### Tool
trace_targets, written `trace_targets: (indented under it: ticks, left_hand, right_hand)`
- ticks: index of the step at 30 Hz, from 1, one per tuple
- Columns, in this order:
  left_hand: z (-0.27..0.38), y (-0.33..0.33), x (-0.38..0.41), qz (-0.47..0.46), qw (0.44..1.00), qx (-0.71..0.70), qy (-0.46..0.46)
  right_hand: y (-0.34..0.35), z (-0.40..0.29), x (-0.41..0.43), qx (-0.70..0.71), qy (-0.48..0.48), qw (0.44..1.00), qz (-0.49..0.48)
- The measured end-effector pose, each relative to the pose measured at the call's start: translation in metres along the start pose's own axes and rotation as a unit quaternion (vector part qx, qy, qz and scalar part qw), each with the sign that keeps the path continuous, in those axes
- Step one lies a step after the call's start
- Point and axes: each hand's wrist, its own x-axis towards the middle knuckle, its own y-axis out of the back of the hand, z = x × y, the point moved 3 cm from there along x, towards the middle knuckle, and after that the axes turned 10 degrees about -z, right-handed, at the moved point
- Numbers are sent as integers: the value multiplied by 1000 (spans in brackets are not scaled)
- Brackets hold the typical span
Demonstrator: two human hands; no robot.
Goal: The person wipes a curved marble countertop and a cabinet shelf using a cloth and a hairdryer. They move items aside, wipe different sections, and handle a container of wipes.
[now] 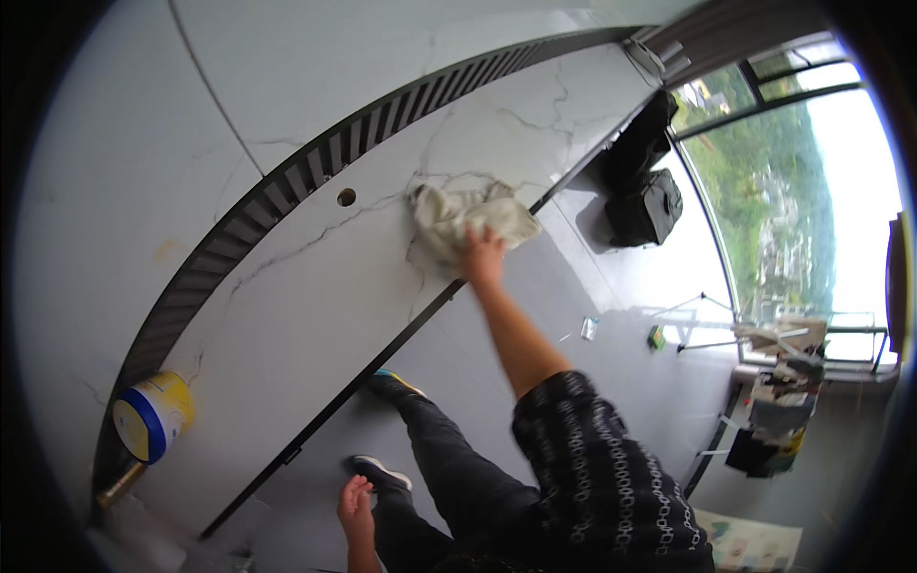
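Note:
A crumpled off-white cloth lies on the white marble-patterned top, partly over its black front edge. My right hand is on the cloth at the side near me, its fingers bent into the fabric; the arm reaches out from a dark patterned sleeve. Low in the view, my left hand hangs short of the edge, fingers loosely curved, with nothing seen in it. Beyond the cloth, to the left, a round hole pierces the top.
A dark slatted strip runs along the back of the top. On the left a yellow, white and blue tub lies beside a gold-coloured cylinder. A black bag stands by the window; laundry hangs on a drying rack at right.

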Motion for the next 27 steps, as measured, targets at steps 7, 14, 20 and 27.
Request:
trace_targets:
  ticks: [7,14,20,27]
  left_hand:
    - [7,41,-46,-38,994,80,-60]
    - [29,139,-138,5,972,198,-127]
    - [11,151,-175,-83,958,261,-88]
    - [19,-25,-183,-299,946,-10,125]
  right_hand:
    - [-73,-225,-374,203,160,788,-558]
    - [26,-247,-488,249,353,655,-620]
    - [40,-94,-471,113,59,858,-498]
    - [113,-21,-500,490,90,862,-89]
